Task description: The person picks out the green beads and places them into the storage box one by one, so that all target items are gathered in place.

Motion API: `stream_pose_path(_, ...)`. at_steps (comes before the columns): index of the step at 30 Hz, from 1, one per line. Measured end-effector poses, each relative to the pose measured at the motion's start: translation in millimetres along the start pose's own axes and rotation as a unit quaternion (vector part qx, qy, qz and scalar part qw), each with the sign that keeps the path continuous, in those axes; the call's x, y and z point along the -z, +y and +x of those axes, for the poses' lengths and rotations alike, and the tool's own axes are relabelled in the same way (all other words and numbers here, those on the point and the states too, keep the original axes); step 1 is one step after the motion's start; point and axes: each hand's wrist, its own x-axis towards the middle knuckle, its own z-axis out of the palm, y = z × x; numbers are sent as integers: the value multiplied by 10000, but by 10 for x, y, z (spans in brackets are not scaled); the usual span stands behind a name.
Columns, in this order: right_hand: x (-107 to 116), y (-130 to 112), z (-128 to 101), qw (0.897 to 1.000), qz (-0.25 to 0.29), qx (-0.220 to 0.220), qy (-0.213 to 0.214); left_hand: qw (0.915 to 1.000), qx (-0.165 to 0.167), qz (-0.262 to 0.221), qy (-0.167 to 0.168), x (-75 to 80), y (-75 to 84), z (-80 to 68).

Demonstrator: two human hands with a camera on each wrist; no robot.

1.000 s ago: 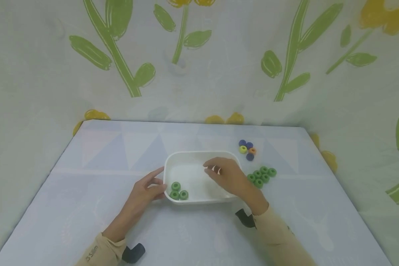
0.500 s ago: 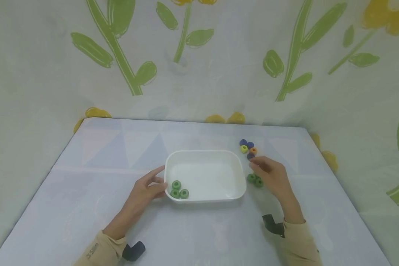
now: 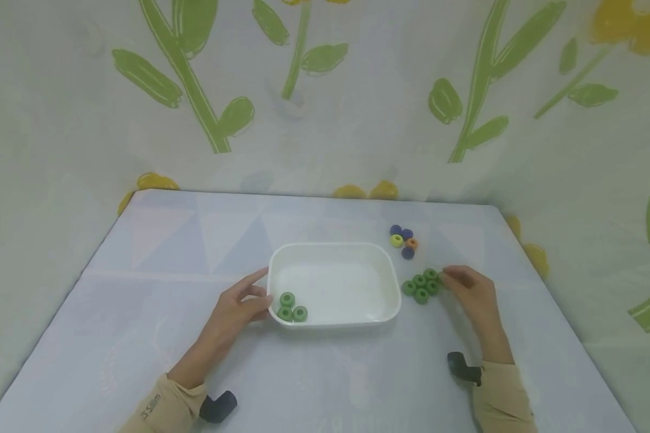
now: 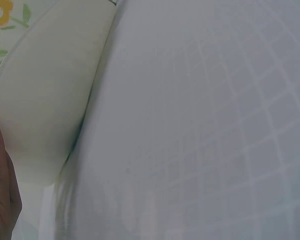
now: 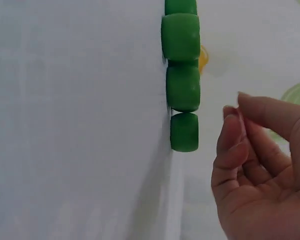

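A white tray [image 3: 390,300] sits mid-table with three green rings [image 3: 291,307] in its near left corner. My left hand [image 3: 238,307] rests against the tray's left wall with fingers nearly straight. In the left wrist view, part of that hand [image 4: 0,195] lies beside the tray wall [image 4: 50,100]. Several green rings [image 3: 421,285] lie in a cluster to the right of the tray. My right hand [image 3: 468,288] is at the cluster's right edge. Its fingers [image 5: 235,130] are curled, a small gap away from the nearest green ring [image 5: 184,131], and hold nothing I can see.
A small group of blue, yellow and orange rings [image 3: 403,240] lies behind the green cluster. The pale table [image 3: 141,270] ends at a flower-printed cloth backdrop [image 3: 325,90]. Black wrist mounts [image 3: 219,406] show on both sleeves.
My right hand left the tray, passed over the loose green rings and now sits at their right side. The left hand and the tray have not moved.
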Motion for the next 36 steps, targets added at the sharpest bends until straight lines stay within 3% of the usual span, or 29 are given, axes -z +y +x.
stream_pose_path(9, 66, 140, 30, 9988, -48, -442, 180, 9999, 12, 103, 17, -11, 2, -9)
stream_pose_path(18, 41, 205, 32, 9985, -192, -439, 263, 10000, -28, 85, -40, -8, -29, 5)
stream_pose_path(36, 40, 230, 130, 9980, -563, -226, -174, 9999, -90, -109, -57, -20, -29, 25)
